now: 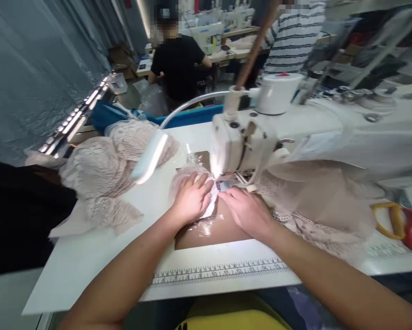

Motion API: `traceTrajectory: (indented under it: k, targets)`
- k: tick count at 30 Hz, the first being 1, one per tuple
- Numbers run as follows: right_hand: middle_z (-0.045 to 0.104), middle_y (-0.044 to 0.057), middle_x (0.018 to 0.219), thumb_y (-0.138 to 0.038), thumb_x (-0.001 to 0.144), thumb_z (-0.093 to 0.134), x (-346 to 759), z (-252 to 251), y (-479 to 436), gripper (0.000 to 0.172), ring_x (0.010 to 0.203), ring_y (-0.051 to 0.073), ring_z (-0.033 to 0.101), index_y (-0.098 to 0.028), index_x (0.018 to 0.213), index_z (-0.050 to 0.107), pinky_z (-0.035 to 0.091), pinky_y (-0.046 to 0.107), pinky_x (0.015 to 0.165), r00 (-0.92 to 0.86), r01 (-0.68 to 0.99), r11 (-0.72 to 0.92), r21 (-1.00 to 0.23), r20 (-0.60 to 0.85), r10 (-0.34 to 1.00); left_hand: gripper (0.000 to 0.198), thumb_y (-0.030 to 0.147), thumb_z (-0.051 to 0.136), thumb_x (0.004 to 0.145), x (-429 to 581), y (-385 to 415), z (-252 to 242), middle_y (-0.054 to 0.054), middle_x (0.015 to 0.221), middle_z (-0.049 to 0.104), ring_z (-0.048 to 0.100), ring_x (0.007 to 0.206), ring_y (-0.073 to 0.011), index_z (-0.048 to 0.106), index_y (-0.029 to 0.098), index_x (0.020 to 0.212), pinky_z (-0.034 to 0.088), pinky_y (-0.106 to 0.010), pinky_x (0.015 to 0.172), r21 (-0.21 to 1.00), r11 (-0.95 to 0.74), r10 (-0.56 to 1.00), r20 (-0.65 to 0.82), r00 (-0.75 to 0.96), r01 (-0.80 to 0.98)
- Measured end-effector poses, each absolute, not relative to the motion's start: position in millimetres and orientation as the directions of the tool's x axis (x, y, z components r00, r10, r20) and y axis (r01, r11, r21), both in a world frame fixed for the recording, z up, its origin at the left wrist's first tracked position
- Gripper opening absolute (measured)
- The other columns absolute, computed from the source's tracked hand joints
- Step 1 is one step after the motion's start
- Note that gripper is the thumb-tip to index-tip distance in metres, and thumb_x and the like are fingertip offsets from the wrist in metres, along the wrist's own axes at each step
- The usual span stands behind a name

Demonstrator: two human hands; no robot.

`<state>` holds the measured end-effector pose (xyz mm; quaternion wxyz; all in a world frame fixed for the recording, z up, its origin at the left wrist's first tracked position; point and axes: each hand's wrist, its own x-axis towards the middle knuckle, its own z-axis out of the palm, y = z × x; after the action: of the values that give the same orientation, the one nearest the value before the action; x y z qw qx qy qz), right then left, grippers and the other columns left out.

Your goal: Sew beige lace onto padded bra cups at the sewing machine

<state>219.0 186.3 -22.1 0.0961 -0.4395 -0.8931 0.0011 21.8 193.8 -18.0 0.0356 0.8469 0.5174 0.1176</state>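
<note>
My left hand (192, 198) lies palm down on a piece of pale lace fabric (211, 204), fingers curled over it in front of the needle of a white sewing machine (247, 142). My right hand (245, 208) rests flat on the fabric just right of the presser foot (225, 185), fingertips pressing it down. Both hands meet at the brightly lit needle area. The fabric lies on a brown plate (209, 233) set in the white table (89, 256).
A heap of beige lace pieces (106, 174) sits at the left, more sheer fabric (316, 201) at the right. Scissors with yellow and red handles (402, 224) lie far right. A printed ruler (219, 270) runs along the table's front edge. Two people work at tables behind.
</note>
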Motion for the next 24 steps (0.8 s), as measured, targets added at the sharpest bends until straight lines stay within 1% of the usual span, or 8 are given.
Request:
traceTrajectory:
  k: [4,8,11,14,17,19,21,24]
  targets:
    - [0.066,0.007,0.105,-0.012,0.088,0.041,222,-34,187,0.04,0.084,0.022,0.061,-0.019,0.119,0.064,0.044,0.032,0.072,-0.593,0.769,0.632,-0.096,0.261,0.762,0.044,0.028,0.039,0.092,22,185,-8,-0.014,0.142,0.045,0.033,0.132,-0.0393,0.049,0.016,0.133,0.031,-0.059,0.102,0.19,-0.348,0.937,0.095,0.335,0.918]
    - [0.066,0.008,0.103,-0.016,0.09,0.037,227,-43,192,0.038,0.087,0.023,0.063,-0.017,0.114,0.066,0.048,0.033,0.072,-0.619,0.728,0.679,-0.092,0.337,0.709,0.044,0.033,0.048,0.088,-2,152,15,-0.014,0.138,0.049,0.041,0.128,-0.0347,0.051,0.018,0.129,0.038,-0.052,0.1,0.203,-0.307,0.952,0.058,0.301,0.93]
    - [0.065,0.009,0.104,-0.017,0.091,0.034,230,-48,195,0.04,0.087,0.023,0.064,-0.016,0.115,0.065,0.049,0.033,0.07,-0.64,0.702,0.706,-0.09,0.356,0.681,0.059,0.027,0.051,0.085,-44,110,29,-0.013,0.152,0.032,0.024,0.141,-0.033,0.036,0.019,0.142,0.027,-0.053,0.11,0.193,-0.25,0.968,0.032,0.249,0.949]
    - [0.065,0.009,0.103,-0.019,0.091,0.032,232,-52,198,0.04,0.085,0.023,0.064,-0.016,0.114,0.066,0.05,0.033,0.07,-0.654,0.68,0.727,-0.099,0.367,0.661,0.069,0.01,0.048,0.08,-103,69,34,-0.014,0.155,0.025,0.015,0.144,-0.0334,0.031,0.016,0.146,0.019,-0.053,0.114,0.017,0.053,0.998,0.042,-0.054,0.998]
    - [0.064,0.01,0.103,-0.02,0.091,0.033,232,-54,200,0.04,0.085,0.023,0.064,-0.017,0.113,0.066,0.051,0.033,0.069,-0.648,0.679,0.727,-0.101,0.383,0.658,0.069,0.007,0.048,0.078,-162,37,34,-0.018,0.153,0.028,0.019,0.142,-0.0381,0.035,0.014,0.145,0.026,-0.055,0.109,-0.179,0.355,0.933,0.124,-0.337,0.917]
    - [0.064,0.01,0.104,-0.019,0.09,0.034,230,-52,199,0.04,0.086,0.023,0.064,-0.017,0.113,0.066,0.051,0.033,0.071,-0.643,0.684,0.722,-0.107,0.38,0.665,0.064,0.007,0.046,0.078,-195,21,28,-0.019,0.151,0.031,0.022,0.141,-0.0395,0.041,0.013,0.142,0.03,-0.055,0.106,-0.243,0.458,0.887,0.181,-0.424,0.855]
    - [0.064,0.011,0.105,-0.017,0.09,0.034,228,-47,196,0.04,0.088,0.023,0.063,-0.017,0.113,0.067,0.051,0.034,0.075,-0.646,0.685,0.717,-0.132,0.346,0.681,0.059,0.01,0.044,0.079,-224,10,16,-0.016,0.15,0.036,0.028,0.139,-0.0385,0.048,0.016,0.138,0.036,-0.053,0.104,-0.22,0.458,0.887,0.179,-0.426,0.861]
    - [0.064,0.01,0.101,-0.015,0.089,0.035,223,-35,190,0.04,0.087,0.022,0.062,-0.017,0.113,0.067,0.05,0.032,0.076,-0.626,0.71,0.679,-0.187,0.276,0.73,0.049,0.02,0.038,0.084,-260,11,-5,-0.013,0.142,0.048,0.048,0.128,-0.0309,0.059,0.014,0.128,0.043,-0.043,0.101,-0.044,0.393,0.913,0.133,-0.385,0.918]
